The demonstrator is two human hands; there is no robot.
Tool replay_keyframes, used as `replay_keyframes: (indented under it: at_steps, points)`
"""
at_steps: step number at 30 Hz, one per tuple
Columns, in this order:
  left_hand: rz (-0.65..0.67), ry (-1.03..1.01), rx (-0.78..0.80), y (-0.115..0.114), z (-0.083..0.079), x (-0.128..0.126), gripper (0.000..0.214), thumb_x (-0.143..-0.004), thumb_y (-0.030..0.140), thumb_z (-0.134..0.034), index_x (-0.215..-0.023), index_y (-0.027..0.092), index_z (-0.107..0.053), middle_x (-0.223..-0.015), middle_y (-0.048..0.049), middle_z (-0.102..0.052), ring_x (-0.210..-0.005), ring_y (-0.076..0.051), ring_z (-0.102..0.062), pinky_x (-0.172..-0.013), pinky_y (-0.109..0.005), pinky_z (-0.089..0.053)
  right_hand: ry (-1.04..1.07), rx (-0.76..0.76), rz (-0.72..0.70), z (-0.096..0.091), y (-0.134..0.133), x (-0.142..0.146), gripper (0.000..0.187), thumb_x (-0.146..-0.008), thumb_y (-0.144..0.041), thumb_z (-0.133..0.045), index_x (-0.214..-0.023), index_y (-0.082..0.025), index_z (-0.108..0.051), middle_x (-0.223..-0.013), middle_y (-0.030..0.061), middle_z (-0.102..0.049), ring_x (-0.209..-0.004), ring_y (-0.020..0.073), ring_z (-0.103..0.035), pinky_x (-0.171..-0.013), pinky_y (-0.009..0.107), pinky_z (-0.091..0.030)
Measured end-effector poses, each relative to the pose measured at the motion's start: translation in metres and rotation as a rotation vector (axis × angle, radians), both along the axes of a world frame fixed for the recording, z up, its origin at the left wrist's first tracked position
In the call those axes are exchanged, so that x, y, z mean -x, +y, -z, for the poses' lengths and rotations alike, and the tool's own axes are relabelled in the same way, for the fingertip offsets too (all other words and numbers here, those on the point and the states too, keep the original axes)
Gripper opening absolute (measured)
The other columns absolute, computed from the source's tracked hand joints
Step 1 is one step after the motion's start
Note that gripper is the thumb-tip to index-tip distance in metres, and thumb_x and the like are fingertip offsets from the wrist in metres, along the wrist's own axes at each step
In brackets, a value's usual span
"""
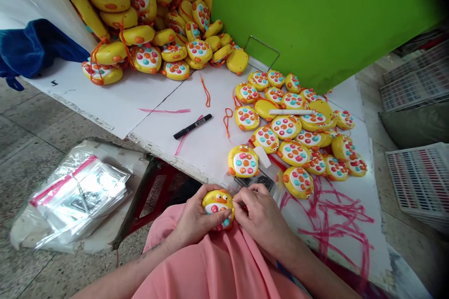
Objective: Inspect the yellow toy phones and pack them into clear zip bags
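My left hand is wrapped round a yellow duck-faced toy with coloured buttons on a white panel, held just above my lap. At the toy's right edge is my right hand, its thumb and forefinger pinched together. Whatever sits in that pinch is too small to make out. Just beyond my hands, a similar toy lies face up on the table, beside a small white piece. A dark printed card in clear plastic lies partly behind my right hand.
Many duck toys are heaped at the back left; more lie at right, a white pen on top. A black marker, orange cords and pink strips lie about. A green panel stands behind; bagged sleeves are lower left.
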State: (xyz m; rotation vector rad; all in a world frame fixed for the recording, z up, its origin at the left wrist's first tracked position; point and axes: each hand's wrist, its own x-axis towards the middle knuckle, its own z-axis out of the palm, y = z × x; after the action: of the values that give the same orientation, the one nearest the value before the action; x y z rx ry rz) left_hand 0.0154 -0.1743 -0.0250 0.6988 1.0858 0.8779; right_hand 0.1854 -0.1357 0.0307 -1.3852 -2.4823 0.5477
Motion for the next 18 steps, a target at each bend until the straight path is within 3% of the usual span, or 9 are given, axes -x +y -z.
replay_keyframes:
  at_steps: [18]
  points:
    - [0.006,-0.008,0.001,0.0008,0.0018,0.0006,0.05,-0.067,0.035,-0.08,-0.106,0.019,-0.054,-0.091,-0.0039,-0.068,-0.077,-0.016,-0.064,-0.068,-0.025,-0.053,-0.067,-0.034,-0.045,0.0003,0.0031,0.005,0.017,-0.081,-0.005,-0.05,-0.071,-0.02,-0.049,-0.06,-0.0038,-0.056,-0.056,0.0132,-0.05,-0.08,0.034,-0.038]
